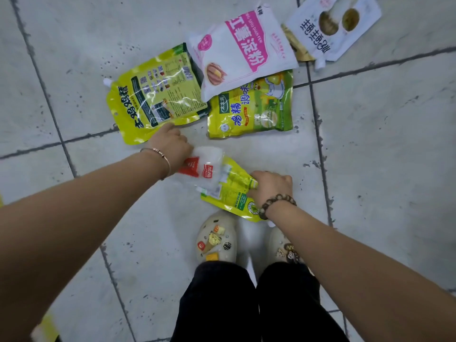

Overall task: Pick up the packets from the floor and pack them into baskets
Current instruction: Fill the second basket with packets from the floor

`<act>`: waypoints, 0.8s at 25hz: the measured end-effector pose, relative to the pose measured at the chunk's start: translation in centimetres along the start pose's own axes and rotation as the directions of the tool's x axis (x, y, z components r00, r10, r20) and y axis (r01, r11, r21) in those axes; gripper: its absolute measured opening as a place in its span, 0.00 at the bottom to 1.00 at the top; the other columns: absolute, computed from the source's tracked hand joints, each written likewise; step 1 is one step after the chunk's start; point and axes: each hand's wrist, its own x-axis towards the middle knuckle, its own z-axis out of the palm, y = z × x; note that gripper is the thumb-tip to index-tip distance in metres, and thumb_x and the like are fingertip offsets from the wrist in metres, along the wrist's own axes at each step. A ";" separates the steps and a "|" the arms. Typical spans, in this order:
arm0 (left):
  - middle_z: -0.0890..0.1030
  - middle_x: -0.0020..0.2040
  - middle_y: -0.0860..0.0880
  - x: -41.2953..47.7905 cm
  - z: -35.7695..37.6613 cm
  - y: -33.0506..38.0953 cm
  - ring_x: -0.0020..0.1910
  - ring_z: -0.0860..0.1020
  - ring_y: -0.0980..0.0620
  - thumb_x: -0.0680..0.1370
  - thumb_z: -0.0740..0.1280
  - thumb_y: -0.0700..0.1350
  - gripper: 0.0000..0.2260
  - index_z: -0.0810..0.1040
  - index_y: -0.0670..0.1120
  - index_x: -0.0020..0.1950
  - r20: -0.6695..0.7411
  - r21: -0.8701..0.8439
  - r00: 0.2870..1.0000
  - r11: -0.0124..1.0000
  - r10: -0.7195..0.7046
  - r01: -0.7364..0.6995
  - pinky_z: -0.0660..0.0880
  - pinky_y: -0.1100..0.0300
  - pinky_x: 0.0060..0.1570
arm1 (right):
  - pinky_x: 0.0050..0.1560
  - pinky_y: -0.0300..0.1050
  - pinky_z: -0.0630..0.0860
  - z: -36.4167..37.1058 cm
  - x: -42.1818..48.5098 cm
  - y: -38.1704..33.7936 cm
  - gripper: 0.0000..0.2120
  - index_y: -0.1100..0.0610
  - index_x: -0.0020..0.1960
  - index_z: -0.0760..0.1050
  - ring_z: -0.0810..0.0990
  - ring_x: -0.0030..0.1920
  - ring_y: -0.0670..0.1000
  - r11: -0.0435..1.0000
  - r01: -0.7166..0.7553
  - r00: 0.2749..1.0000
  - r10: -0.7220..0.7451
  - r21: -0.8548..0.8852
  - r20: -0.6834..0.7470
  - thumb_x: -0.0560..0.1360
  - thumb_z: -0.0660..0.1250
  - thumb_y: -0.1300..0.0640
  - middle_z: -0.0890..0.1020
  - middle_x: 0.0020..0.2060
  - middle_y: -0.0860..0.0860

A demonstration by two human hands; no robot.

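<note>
Yellow-green packet (229,193) and a clear packet with red labels (204,166) overlap on the tiled floor (370,144) between both hands, slanting from far-left to near-right. The right hand (271,186) grips the yellow-green packet's edge. The left hand (172,144) covers the clear packet's corner; its grip cannot be told. A yellow spouted pouch (153,99) lies just beyond the left hand.

We stand on the floor (370,144), our left shoe (217,235) and right shoe (278,243) side by side. Just ahead of them, our right hand (271,186) holds the near packet (234,196). Our left hand (172,144) holds the small packet (207,164), which lies over the near packet's left end. Farther ahead, the spout packet (155,95) lies left and the middle packet (254,112) right. The top packet (241,50) rests on both. The far packet (333,28) lies behind, to the right.
</note>
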 end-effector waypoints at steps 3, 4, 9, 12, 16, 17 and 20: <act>0.79 0.52 0.45 -2.1 -2.3 1.3 0.54 0.76 0.44 0.79 0.59 0.54 0.14 0.75 0.45 0.53 0.078 -0.357 0.988 0.922 -0.130 0.150 0.66 0.56 0.55 | 0.57 0.48 0.68 -1.4 -3.5 1.8 0.11 0.50 0.53 0.78 0.78 0.55 0.56 0.902 -0.215 0.975 0.222 0.374 0.026 0.71 0.69 0.51 0.82 0.50 0.52; 0.79 0.52 0.44 -3.0 -3.3 1.8 0.54 0.76 0.43 0.79 0.59 0.55 0.15 0.75 0.45 0.52 0.101 -0.468 0.980 0.861 -0.173 0.200 0.67 0.55 0.54 | 0.57 0.50 0.71 -1.9 -4.5 2.1 0.09 0.51 0.50 0.79 0.79 0.53 0.57 0.827 -0.262 0.959 0.282 0.498 0.037 0.71 0.71 0.52 0.83 0.48 0.54; 0.80 0.51 0.40 -6.9 -9.1 4.3 0.51 0.77 0.40 0.77 0.65 0.53 0.14 0.76 0.42 0.50 0.193 -0.838 0.920 0.430 -0.340 0.335 0.72 0.53 0.48 | 0.48 0.54 0.78 -6.5 -10.1 3.5 0.06 0.52 0.40 0.77 0.80 0.41 0.56 0.376 -0.248 0.873 0.487 0.893 0.038 0.70 0.72 0.60 0.82 0.37 0.54; 0.82 0.48 0.38 -8.9 -13.8 5.0 0.48 0.79 0.40 0.76 0.66 0.50 0.14 0.79 0.39 0.48 0.202 -0.936 0.898 0.192 -0.391 0.294 0.74 0.52 0.46 | 0.45 0.51 0.78 -10.1 -14.2 4.1 0.06 0.55 0.39 0.77 0.78 0.37 0.53 0.168 -0.151 0.822 0.568 0.974 0.029 0.71 0.71 0.64 0.80 0.34 0.52; 0.81 0.49 0.38 -11.9 -20.6 6.5 0.48 0.78 0.40 0.78 0.65 0.46 0.12 0.79 0.37 0.49 0.137 -0.967 0.902 0.142 -0.410 0.212 0.69 0.56 0.44 | 0.37 0.43 0.77 -13.3 -19.9 5.2 0.01 0.59 0.44 0.79 0.78 0.33 0.48 0.007 -0.027 0.769 0.639 1.000 0.016 0.73 0.69 0.64 0.80 0.34 0.50; 0.81 0.49 0.39 -12.6 -22.1 7.0 0.49 0.78 0.41 0.78 0.64 0.45 0.11 0.79 0.37 0.50 0.108 -0.974 0.908 0.139 -0.404 0.178 0.70 0.56 0.45 | 0.35 0.41 0.77 -13.9 -21.2 5.6 0.02 0.58 0.42 0.78 0.78 0.33 0.48 -0.012 0.006 0.750 0.661 1.000 0.003 0.74 0.68 0.63 0.80 0.34 0.50; 0.81 0.47 0.41 -14.9 -26.1 9.5 0.47 0.79 0.43 0.77 0.65 0.44 0.10 0.80 0.38 0.50 0.009 -0.988 0.922 0.141 -0.386 0.068 0.73 0.56 0.48 | 0.26 0.36 0.75 -15.3 -25.1 7.2 0.09 0.52 0.36 0.75 0.76 0.32 0.49 -0.024 0.076 0.688 0.725 0.997 -0.035 0.75 0.67 0.60 0.77 0.31 0.50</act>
